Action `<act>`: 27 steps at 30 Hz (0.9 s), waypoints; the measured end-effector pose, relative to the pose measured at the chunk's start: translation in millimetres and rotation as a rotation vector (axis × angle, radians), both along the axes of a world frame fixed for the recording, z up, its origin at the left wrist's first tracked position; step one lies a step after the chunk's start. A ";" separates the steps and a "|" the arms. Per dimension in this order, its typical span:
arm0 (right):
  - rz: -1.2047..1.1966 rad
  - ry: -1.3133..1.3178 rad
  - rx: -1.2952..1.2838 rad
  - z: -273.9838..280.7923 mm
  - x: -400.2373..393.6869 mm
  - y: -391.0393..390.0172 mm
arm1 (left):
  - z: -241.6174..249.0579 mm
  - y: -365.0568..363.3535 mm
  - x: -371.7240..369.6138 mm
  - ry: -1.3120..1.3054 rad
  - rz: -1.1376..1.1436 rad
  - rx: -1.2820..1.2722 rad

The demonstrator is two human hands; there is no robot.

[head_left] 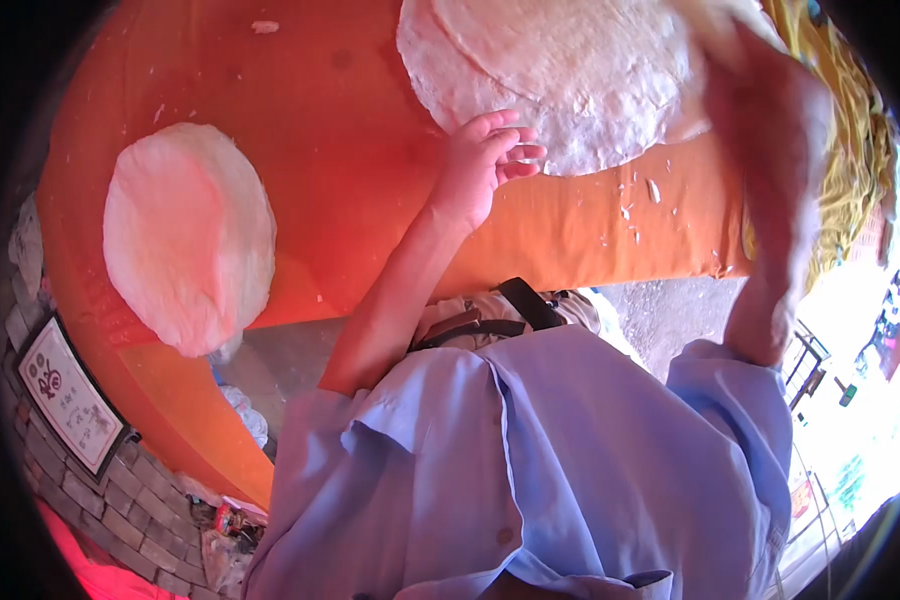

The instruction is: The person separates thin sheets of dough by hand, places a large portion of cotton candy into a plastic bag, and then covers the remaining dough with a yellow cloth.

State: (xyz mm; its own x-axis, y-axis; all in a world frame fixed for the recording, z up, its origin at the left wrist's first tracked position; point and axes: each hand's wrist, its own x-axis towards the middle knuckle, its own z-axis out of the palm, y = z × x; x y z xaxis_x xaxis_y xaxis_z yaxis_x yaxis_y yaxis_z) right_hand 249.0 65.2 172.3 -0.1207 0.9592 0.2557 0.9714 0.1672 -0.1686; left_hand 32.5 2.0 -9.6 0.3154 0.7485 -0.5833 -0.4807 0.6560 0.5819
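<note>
A pile of large, thin, round flatbreads (560, 80) lies at the far edge of the view, its top cut off by the frame. Close to the pile's near left rim is my left hand (490, 165), its fingers loosely bent and apart, with nothing in them. My right arm reaches up along the right side, and my right hand (715, 25) is smeared by motion over the pile's right end. Whether it holds anything cannot be made out. Another thin round flatbread (190, 240) lies by itself on the left, with a fold down its middle.
An orange cloth (330, 170) covers the table, with pale crumbs (653, 190) near its front edge. Bunched yellow cloth (850, 140) hangs at the right. A framed sign (70, 395) stands against grey brickwork at the lower left.
</note>
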 end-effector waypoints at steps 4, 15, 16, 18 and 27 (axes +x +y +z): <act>0.163 -0.016 -0.398 -98.7 1.6 29.2 | -2.6 17.7 0.8 0.106 0.124 0.024; -0.046 -0.275 -0.167 -25.0 7.3 65.0 | -3.5 55.5 10.9 0.219 0.114 -0.055; -0.056 -0.254 -0.306 -57.8 12.5 66.6 | -1.6 58.3 13.1 0.267 0.095 -0.052; 0.221 -0.107 -0.111 -135.6 8.6 51.0 | -8.0 58.2 16.9 0.317 0.087 -0.061; 0.286 0.105 -0.218 -158.1 -23.8 15.2 | -0.1 70.3 23.3 -0.087 0.108 -0.043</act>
State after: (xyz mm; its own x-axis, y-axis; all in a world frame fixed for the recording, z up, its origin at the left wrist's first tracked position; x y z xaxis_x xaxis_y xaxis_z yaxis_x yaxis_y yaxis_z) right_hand 225.2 80.4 14.2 -0.3759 0.9236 0.0749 0.8660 0.3789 -0.3263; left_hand 55.8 72.3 -9.7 0.2854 0.7556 -0.5896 -0.5975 0.6213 0.5070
